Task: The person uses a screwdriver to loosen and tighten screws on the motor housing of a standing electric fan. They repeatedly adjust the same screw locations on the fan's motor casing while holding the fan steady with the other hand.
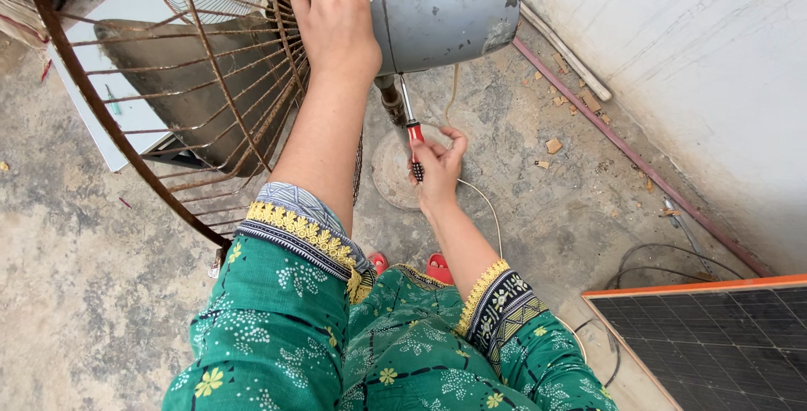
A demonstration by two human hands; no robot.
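A pedestal fan stands in front of me, with a grey motor housing [437, 16] and a rusty wire guard [181, 83] around its blade. My left hand [332, 12] rests flat against the guard's hub, beside the motor housing. Lower down, my right hand [439, 163] grips a screwdriver [412, 129] with a red and black handle; its shaft points up at the underside of the housing, next to the fan's pole [391, 100]. Both my sleeves are green with a floral print.
The fan's round base [391, 171] sits on a concrete floor. A white wall [698, 66] rises at the right, with a reddish pipe [639, 163] along its foot. A solar panel [714, 339] lies at the lower right. Cables [651, 264] and small rubble lie nearby.
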